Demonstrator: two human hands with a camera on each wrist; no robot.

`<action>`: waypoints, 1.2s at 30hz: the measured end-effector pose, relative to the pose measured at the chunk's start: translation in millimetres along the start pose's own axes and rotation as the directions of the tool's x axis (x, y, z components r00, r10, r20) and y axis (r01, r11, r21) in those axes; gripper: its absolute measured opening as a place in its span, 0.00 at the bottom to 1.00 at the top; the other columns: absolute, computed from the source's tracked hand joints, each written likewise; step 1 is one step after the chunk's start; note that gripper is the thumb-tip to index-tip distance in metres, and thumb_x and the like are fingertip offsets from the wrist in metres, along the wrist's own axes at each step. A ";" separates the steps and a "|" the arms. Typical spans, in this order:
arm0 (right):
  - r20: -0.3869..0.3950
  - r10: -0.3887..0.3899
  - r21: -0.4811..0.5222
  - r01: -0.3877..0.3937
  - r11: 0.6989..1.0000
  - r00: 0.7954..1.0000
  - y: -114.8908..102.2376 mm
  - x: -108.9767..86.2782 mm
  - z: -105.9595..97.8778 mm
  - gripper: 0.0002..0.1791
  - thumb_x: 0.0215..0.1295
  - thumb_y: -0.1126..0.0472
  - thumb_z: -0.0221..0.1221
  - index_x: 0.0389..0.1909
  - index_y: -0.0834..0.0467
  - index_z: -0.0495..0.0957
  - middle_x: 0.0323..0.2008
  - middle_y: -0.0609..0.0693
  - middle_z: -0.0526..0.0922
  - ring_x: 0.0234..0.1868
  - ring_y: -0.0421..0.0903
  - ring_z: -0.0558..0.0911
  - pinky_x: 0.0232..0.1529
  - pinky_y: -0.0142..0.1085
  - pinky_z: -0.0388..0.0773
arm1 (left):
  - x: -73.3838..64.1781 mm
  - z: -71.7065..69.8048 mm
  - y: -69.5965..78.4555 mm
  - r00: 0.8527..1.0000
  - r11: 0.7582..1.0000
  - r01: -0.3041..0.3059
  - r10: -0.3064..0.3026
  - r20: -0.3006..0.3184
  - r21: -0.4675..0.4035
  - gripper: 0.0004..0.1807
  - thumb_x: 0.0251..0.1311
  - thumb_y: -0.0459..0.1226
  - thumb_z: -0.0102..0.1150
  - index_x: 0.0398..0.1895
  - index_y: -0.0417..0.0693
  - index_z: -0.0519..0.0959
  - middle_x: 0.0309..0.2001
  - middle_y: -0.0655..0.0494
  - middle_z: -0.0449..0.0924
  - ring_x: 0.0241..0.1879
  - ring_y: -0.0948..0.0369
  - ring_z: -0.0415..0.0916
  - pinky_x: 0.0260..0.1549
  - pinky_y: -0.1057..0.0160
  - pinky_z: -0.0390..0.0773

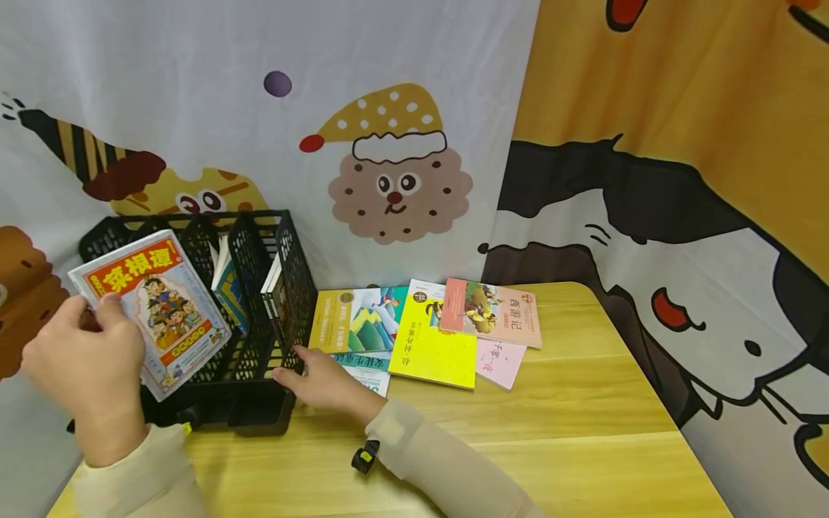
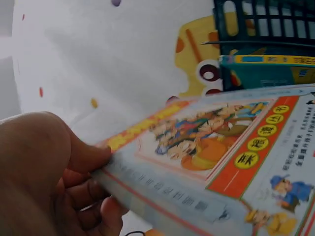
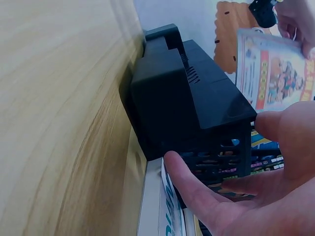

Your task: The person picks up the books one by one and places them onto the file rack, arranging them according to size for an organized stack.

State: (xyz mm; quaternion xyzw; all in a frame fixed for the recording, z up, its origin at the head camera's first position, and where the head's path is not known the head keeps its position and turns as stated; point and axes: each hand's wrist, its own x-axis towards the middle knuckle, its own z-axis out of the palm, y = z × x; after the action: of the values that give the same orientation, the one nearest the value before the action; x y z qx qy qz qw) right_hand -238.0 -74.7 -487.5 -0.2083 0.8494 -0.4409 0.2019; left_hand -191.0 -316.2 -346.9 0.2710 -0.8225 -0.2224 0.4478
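My left hand (image 1: pixel 97 360) pinches a thin picture book (image 1: pixel 194 334) by its edge, thumb on the cover. The book, white with a red title band and cartoon children, is tilted in front of the left part of a black book rack (image 1: pixel 259 406). In the left wrist view the same picture book (image 2: pixel 197 147) stretches away from the thumb. My right hand (image 1: pixel 333 385) holds the rack's front right corner, thumb at the front edge and fingers along the slotted side. Books (image 1: pixel 229 291) lean in a middle compartment, and thin books (image 1: pixel 274 295) stand in the rightmost one.
Right of the rack, several books lie overlapping on the wooden table (image 1: pixel 550 432): a yellow one (image 1: pixel 434 352), a pink one (image 1: pixel 518 313) and a green-and-yellow one (image 1: pixel 330 320). A cartoon-printed curtain (image 1: pixel 401 43) hangs behind. A small black strap (image 1: pixel 365 457) is near my right sleeve.
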 end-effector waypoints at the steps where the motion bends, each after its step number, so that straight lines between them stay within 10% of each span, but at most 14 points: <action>1: 0.000 0.001 0.000 -0.001 1.000 1.000 0.4 0.0 0.0 0.45 0.82 0.28 0.52 0.89 0.48 0.60 0.83 0.52 0.70 0.75 0.46 0.79 0.75 0.45 0.79 | -1.1 3.2 0.3 1.000 1.000 -0.027 0.027 0.001 0.000 0.29 0.81 0.49 0.50 0.36 0.30 0.83 0.38 0.28 0.88 0.35 0.35 0.77 0.25 0.70 0.48; 16: -0.014 -0.017 -0.001 0.017 1.000 1.000 5.1 3.5 1.9 0.43 0.85 0.31 0.49 0.89 0.52 0.59 0.85 0.53 0.67 0.84 0.49 0.70 0.82 0.45 0.70 | -14.4 38.7 10.3 0.976 0.984 -0.165 0.172 0.130 -0.062 0.25 0.82 0.48 0.59 0.42 0.32 0.91 0.36 0.30 0.91 0.36 0.30 0.85 0.30 0.47 0.62; 23: -0.008 -0.017 -0.010 0.017 1.000 1.000 6.1 3.4 1.4 0.43 0.85 0.31 0.49 0.89 0.52 0.59 0.85 0.52 0.67 0.84 0.49 0.70 0.82 0.45 0.71 | -22.0 59.2 14.7 0.949 0.980 -0.161 0.186 0.253 -0.115 0.18 0.77 0.44 0.68 0.47 0.36 0.93 0.37 0.33 0.92 0.39 0.32 0.86 0.47 0.36 0.74; 30: 0.004 -0.026 -0.009 0.026 1.000 1.000 4.2 2.3 -0.3 0.43 0.86 0.31 0.48 0.89 0.52 0.59 0.85 0.53 0.67 0.84 0.50 0.70 0.82 0.45 0.71 | -21.7 73.0 9.1 0.898 0.983 -0.146 0.179 0.402 -0.113 0.16 0.79 0.40 0.63 0.46 0.37 0.93 0.34 0.34 0.92 0.33 0.36 0.83 0.33 0.47 0.71; 36: 0.001 -0.019 -0.001 0.019 1.000 1.000 2.4 1.6 0.6 0.43 0.85 0.31 0.49 0.88 0.53 0.60 0.85 0.53 0.67 0.84 0.50 0.70 0.82 0.45 0.71 | -20.2 77.2 1.2 0.811 0.989 -0.126 0.149 0.565 -0.081 0.16 0.82 0.39 0.56 0.55 0.39 0.90 0.45 0.33 0.92 0.45 0.35 0.84 0.35 0.48 0.76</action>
State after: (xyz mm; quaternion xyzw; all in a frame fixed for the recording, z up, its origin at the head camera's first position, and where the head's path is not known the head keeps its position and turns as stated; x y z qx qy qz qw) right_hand -239.4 -74.7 -490.0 -0.2170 0.8475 -0.4421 0.1980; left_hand -248.3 -292.7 -397.3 0.1232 -0.9315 -0.2764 0.2020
